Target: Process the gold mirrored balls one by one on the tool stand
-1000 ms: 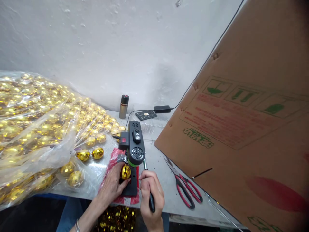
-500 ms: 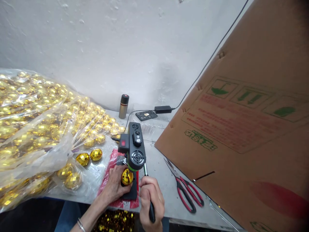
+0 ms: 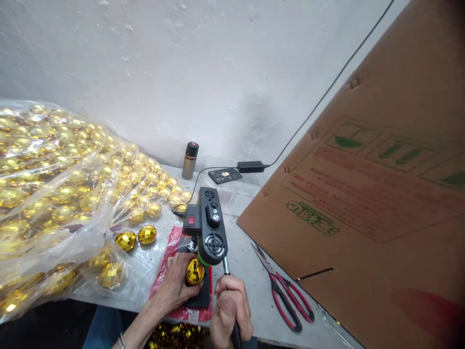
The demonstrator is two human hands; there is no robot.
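Note:
Under the front end of a black press-like device (image 3: pixel 213 225) my left hand (image 3: pixel 177 282) grips a shiny gold faceted ball (image 3: pixel 195 271), its fingers and thumb around the ball's left and lower sides. My right hand (image 3: pixel 231 310) is wrapped round the black-gripped metal lever (image 3: pixel 226 265) at the device's right. A black base on a red plastic sheet (image 3: pixel 163 271) lies below the device. Two loose gold balls (image 3: pixel 147 235) rest on the table left of my left hand.
A clear bag of gold balls (image 3: pixel 65 194) covers the left side. Red-and-black scissors (image 3: pixel 285 291) lie right of my right hand, beside a large cardboard box (image 3: pixel 363 203). Behind the device are a bottle (image 3: pixel 189 161), a phone-like item (image 3: pixel 225 175) and a black adapter (image 3: pixel 250 167).
The whole view has shifted slightly, so things appear a little further right. Both hands keep their holds on the ball and the lever.

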